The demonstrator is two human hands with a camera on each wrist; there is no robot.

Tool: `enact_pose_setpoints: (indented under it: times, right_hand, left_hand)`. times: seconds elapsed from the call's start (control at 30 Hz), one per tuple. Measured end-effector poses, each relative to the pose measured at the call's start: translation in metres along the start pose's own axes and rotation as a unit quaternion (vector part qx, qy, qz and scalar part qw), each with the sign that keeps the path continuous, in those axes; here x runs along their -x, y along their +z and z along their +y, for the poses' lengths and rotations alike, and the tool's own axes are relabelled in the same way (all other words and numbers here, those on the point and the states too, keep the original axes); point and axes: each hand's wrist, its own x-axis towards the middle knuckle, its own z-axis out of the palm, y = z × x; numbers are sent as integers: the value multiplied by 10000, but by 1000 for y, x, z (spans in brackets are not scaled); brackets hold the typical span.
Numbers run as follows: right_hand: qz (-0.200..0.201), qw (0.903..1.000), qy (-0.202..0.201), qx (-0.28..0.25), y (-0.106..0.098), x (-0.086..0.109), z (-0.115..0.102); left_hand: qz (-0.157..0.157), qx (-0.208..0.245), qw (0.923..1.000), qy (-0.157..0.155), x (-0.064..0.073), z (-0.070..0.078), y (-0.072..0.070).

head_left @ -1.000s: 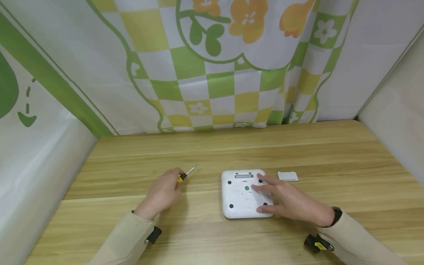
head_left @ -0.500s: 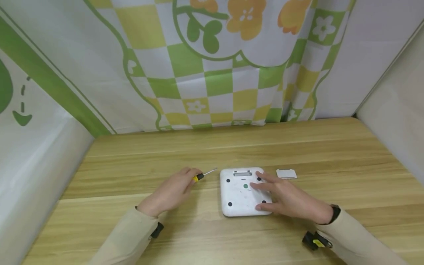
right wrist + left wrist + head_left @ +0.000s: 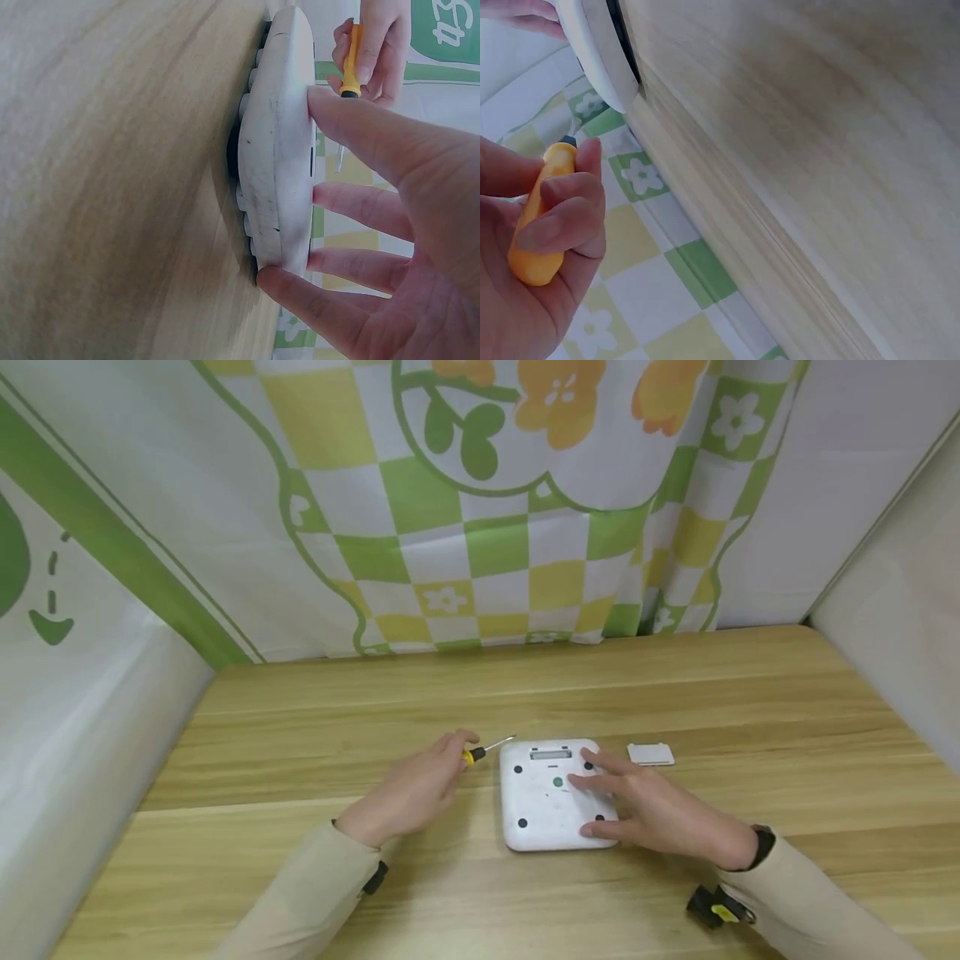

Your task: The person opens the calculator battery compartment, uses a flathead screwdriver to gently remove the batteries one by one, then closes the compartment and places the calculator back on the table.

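Note:
A white, rounded-square device, probably a calculator, lies on the table with its buttons down. Its back shows dark round feet, a green dot and an uncovered battery compartment at the far edge. My right hand rests spread fingers on its right side; in the right wrist view, one fingertip touches its edge. My left hand holds a small screwdriver by its yellow handle, curled fingers around it. The thin metal shaft points right, its tip close to the device's far left corner. Contact there cannot be told.
A small white battery cover lies just right of the device. The wood-grain table extends to both sides. Behind it hangs a checked green and yellow curtain, and pale sheets border the left and right.
My left hand has moved right with the screwdriver, bringing its tip from well left of the device to near its far left corner. My right hand stays on the device.

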Motion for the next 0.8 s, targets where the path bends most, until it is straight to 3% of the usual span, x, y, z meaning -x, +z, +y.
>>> enact_pose_setpoints:
  times: [0.17,0.47,0.8]
  right_hand:
    - [-27,10000,29,-22,0,0,0]
    - [-53,9999,82,-22,3,-1,1]
    - [89,10000,-20,24,2,0,1]
  left_hand:
    - [-67,2,10000,42,-3,2,0]
    - [93,-166,9989,425,-6,3,1]
    - [334,-314,9971,602,-8,9,-2]
